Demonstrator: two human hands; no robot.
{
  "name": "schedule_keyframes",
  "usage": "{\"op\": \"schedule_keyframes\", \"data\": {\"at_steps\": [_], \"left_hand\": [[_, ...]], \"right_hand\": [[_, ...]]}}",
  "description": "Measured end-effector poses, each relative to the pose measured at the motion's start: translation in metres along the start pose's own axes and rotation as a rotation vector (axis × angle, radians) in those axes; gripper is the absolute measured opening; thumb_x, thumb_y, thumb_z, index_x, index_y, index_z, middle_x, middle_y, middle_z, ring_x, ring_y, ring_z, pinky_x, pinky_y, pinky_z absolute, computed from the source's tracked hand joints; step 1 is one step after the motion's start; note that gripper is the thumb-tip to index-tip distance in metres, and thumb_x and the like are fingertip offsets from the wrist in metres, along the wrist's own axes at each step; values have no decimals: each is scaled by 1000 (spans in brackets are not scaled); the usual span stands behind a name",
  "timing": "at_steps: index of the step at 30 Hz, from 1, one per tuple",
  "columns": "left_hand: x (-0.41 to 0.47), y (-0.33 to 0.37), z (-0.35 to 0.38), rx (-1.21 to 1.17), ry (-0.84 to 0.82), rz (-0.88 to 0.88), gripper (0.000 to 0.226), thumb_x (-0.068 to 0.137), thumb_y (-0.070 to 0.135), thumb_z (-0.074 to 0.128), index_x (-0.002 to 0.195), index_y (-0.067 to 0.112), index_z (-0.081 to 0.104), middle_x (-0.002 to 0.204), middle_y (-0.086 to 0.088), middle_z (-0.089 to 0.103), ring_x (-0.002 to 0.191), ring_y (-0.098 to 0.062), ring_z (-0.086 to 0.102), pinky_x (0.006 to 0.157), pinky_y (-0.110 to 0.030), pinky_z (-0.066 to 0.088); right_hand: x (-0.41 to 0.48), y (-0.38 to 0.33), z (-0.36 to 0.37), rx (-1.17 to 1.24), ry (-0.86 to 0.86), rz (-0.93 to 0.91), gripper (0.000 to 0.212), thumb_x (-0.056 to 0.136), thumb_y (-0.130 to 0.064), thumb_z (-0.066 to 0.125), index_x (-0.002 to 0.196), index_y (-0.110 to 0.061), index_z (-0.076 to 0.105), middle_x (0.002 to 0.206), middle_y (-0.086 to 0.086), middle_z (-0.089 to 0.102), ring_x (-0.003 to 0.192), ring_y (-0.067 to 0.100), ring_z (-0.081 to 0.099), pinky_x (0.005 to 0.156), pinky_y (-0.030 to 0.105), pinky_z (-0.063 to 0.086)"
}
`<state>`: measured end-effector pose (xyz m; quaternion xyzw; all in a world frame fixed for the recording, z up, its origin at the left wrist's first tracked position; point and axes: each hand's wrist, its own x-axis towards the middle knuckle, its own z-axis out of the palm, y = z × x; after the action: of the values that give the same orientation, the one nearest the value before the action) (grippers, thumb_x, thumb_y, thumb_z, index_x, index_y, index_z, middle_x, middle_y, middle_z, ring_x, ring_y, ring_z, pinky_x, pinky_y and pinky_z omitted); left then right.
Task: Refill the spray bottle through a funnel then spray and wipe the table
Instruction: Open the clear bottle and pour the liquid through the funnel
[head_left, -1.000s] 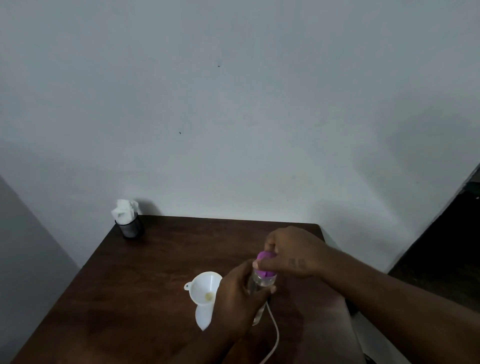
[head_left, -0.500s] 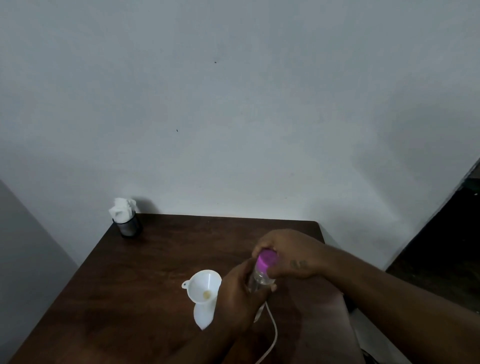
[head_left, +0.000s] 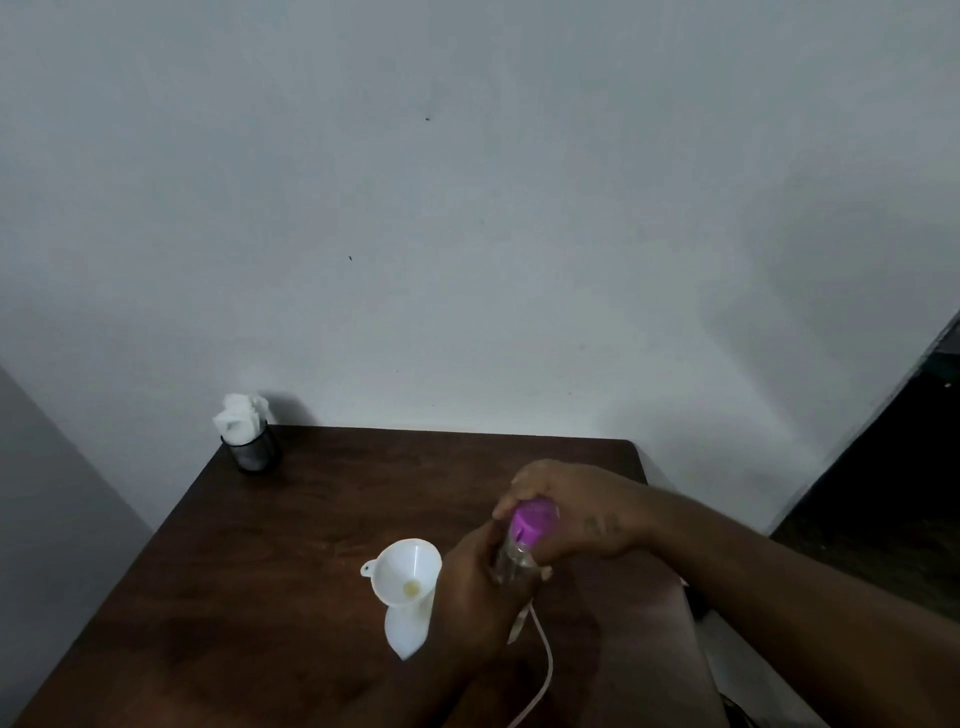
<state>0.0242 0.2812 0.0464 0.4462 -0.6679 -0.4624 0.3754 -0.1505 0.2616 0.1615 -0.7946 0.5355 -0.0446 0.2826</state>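
Currently gripping the bottle (head_left: 511, 560) round its clear body with the left hand (head_left: 478, 587), just right of the funnel (head_left: 402, 569); pinching the purple cap (head_left: 532, 522) under curled fingers of the right hand (head_left: 576, 514). Cannot tell whether resting on the table (head_left: 260, 597) or lifted. Probably loosening the cap, with refilling not yet begun. Could tip the funnel off the white container (head_left: 408, 626) beneath it, with the left hand so near. Could slop liquid by tilting once the cap frees. Could snag the cord (head_left: 546, 660) trailing right of the funnel and nearer. Well behind the funnel to the left, a cup (head_left: 252, 453) of tissues (head_left: 239, 421).
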Motion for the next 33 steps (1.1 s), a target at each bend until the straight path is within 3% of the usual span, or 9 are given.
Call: {"op": "schedule_keyframes", "data": {"at_steps": [2, 5, 7, 12, 16, 19, 23, 29, 33], "left_hand": [[0, 1, -1, 1, 4, 15, 32, 85, 34, 81, 114, 35, 68, 108, 13, 76, 103, -8, 72, 92, -40, 59], [-1, 2, 0, 6, 20, 27, 31, 84, 31, 82, 112, 34, 69, 106, 11, 76, 101, -12, 73, 89, -43, 60], [-1, 1, 0, 17, 18, 21, 32, 84, 33, 82, 112, 35, 68, 106, 11, 76, 100, -10, 73, 88, -43, 60], [-3, 1, 0, 5, -1, -1, 34, 83, 32, 83, 113, 36, 68, 107, 16, 75, 101, -5, 72, 91, -38, 59], [-5, 2, 0, -2, 17, -5, 34, 81, 23, 84, 108, 37, 69, 102, 13, 76, 96, -8, 73, 88, -40, 60], [-6, 0, -2, -6, 29, -6, 40, 78, 19, 85, 110, 35, 69, 105, 12, 76, 100, -9, 72, 90, -42, 59], [-7, -2, -5, 36, 38, -5, 41, 78, 24, 85, 112, 38, 66, 108, 17, 74, 103, -5, 70, 91, -39, 58], [-14, -6, -4, 56, 41, -32, 41, 79, 27, 86, 112, 38, 65, 110, 18, 73, 104, -2, 69, 91, -36, 58], [-16, -9, -5, 56, 44, -43, 40, 78, 20, 87, 110, 34, 67, 107, 15, 75, 101, -3, 71, 89, -33, 59]], "right_hand": [[0, 3, 4, -18, 70, 51, 56, 73, -65, 67, 121, -37, 61, 122, -13, 56, 108, 5, 53, 93, 32, 48], [1, 5, 9, -139, 196, 110, 58, 68, -77, 59, 104, -32, 66, 95, -14, 66, 85, 4, 60, 79, 34, 53], [2, 2, 10, -136, 197, 100, 48, 67, -66, 65, 99, -30, 67, 89, -13, 65, 80, 6, 60, 74, 32, 53], [1, 1, 6, -117, 130, 21, 40, 69, -35, 74, 106, -35, 62, 102, -18, 57, 89, 3, 54, 73, 26, 48], [-4, 10, 6, -11, 158, -13, 36, 69, -30, 76, 99, -37, 57, 99, -15, 58, 87, 3, 55, 75, 35, 54], [-12, 31, 12, 235, 209, 2, 39, 67, -24, 77, 98, -35, 56, 97, -11, 60, 86, 12, 61, 76, 43, 55], [-22, 66, 42, 614, 367, 124, 41, 64, -18, 87, 95, -21, 60, 99, 3, 69, 91, 22, 67, 84, 48, 55], [-19, 108, 140, 671, 455, 402, 36, 64, -17, 87, 90, -17, 62, 92, 0, 72, 84, 11, 69, 79, 44, 58], [-7, 134, 199, 616, 418, 472, 39, 66, -24, 84, 94, -33, 60, 97, -7, 69, 91, 5, 65, 83, 38, 57]]}}
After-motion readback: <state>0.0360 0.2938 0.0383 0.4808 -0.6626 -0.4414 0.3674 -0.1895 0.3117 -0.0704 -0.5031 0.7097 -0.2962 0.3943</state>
